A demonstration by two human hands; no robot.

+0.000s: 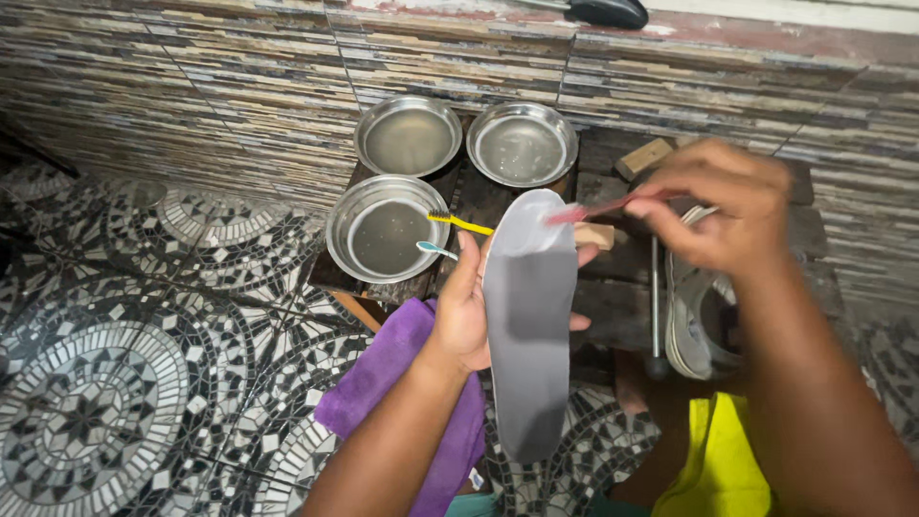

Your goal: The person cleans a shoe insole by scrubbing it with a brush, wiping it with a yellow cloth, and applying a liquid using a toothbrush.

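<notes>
Grey insole (529, 316) upright in my left hand (462, 311), over the purple cloth (402, 383).
My left fingers wrap its edge; my right hand (718, 206), blurred, pinches a red brush (589, 211) at the toe. The shoe (694, 325) is half hidden behind my arm; three steel bowls (383, 230) sit on the bench (613, 287).

right hand (723, 206) motion-blurred | red brush (589, 211) head blurred; dark object (608, 11) cut off

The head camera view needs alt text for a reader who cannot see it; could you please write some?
The left hand holds a grey insole upright while the right hand brings a red toothbrush to its top. Behind them, three metal bowls sit on a dark wooden stand.
</notes>
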